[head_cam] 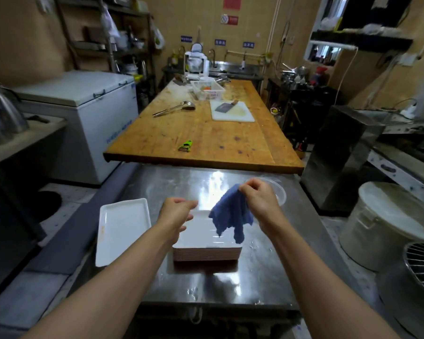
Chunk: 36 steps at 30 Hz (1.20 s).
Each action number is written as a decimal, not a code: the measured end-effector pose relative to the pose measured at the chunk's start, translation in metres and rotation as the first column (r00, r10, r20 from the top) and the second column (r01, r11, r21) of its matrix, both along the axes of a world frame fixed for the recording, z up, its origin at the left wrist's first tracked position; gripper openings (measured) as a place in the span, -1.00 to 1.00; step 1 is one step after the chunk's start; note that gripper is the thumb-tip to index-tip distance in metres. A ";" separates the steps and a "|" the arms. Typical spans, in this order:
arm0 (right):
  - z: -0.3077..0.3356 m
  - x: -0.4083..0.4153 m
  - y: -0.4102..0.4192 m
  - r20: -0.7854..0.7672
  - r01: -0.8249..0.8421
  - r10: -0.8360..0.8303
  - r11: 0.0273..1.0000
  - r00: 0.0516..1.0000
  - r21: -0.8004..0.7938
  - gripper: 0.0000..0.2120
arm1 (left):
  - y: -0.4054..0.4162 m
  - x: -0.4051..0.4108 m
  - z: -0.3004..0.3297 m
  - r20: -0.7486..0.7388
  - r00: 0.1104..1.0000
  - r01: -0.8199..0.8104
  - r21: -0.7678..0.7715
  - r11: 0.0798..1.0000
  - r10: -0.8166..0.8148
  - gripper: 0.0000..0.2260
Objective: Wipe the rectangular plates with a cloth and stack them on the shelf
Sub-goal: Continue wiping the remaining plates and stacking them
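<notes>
Two bare forearms reach over a wet steel table (255, 277) in a working kitchen. At right, the right hand (260, 199) pinches a blue cloth (231, 216) by one corner between curled fingers, and the cloth hangs limp above a stack of white rectangular plates (207, 250). Opposite, the left hand (175, 216) hovers over the stack's left side, fingers loosely curled and empty, blurred at the tips. Just left of the stack, a single rectangular plate (121, 231) lies overhanging the table's edge. Behind the right hand sits a clear plastic container (279, 189). Beyond, a long wooden worktable (206, 138) carries a green peeler (186, 146), a ladle (174, 108) and a cleaver (224, 106) on a white cutting board (233, 115).
</notes>
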State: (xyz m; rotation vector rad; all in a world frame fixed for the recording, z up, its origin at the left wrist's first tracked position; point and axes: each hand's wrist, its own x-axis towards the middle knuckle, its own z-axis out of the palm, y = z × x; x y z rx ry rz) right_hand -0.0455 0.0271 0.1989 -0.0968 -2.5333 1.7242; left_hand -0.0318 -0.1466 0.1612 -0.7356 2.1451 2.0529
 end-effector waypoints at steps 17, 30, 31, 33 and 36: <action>-0.018 -0.002 0.034 0.072 -0.111 0.112 0.994 0.991 -0.018 -0.92 | 0.043 0.008 0.002 0.132 0.991 -0.077 0.330 0.941 0.034 -0.88; -0.043 -0.007 0.021 0.044 -0.225 0.223 0.914 0.974 0.337 -0.96 | 0.002 -0.004 -0.016 -0.091 0.937 0.222 -0.589 0.777 -0.337 -0.76; -0.046 -0.008 0.020 0.058 -0.221 0.214 0.922 0.975 0.319 -0.98 | 0.000 -0.008 -0.018 -0.083 0.937 0.219 -0.619 0.755 -0.339 -0.75; -0.054 -0.010 0.017 0.094 -0.203 0.184 0.938 0.978 0.281 -0.94 | -0.003 -0.017 -0.024 -0.072 0.930 0.242 -0.617 0.749 -0.360 -0.76; -0.065 -0.015 0.008 0.082 -0.133 0.115 0.958 0.990 0.253 -0.93 | -0.006 -0.027 -0.029 -0.057 0.917 0.293 -0.580 0.760 -0.396 -0.78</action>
